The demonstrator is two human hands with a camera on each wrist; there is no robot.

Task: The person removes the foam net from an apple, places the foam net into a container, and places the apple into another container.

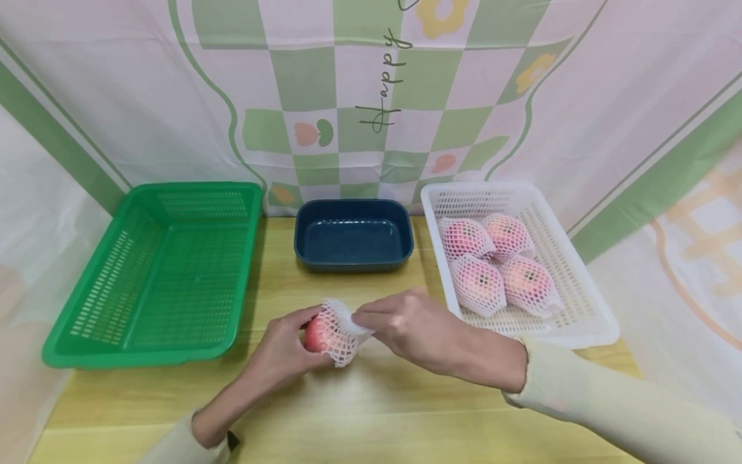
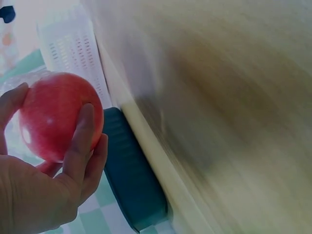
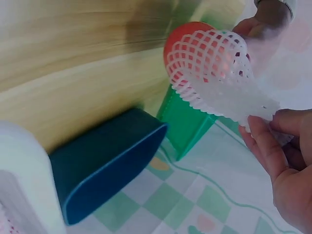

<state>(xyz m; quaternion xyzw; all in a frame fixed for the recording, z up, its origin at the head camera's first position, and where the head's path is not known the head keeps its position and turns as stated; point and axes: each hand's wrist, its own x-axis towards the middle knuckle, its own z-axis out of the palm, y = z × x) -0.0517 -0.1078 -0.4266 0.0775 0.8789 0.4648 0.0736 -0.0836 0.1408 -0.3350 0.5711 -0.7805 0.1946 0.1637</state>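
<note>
A red apple (image 2: 58, 114) is gripped by my left hand (image 1: 281, 351), its fingers curled round the bare side. White foam netting (image 3: 214, 63) still covers the apple's other side, as the right wrist view shows. My right hand (image 1: 420, 332) pinches the gathered end of that netting between thumb and fingers, and the net stretches toward it. Both hands are above the wooden table, in front of the dark blue bin (image 1: 353, 235). Several net-wrapped apples, one of them an apple (image 1: 478, 283) near the front, sit in the white basket (image 1: 585, 296) at the right.
A green basket (image 1: 246, 283) with nothing in it stands at the left of the wooden table (image 1: 371, 419). The blue bin between the baskets holds nothing. Behind them hangs a checked green and white cloth (image 1: 307, 80).
</note>
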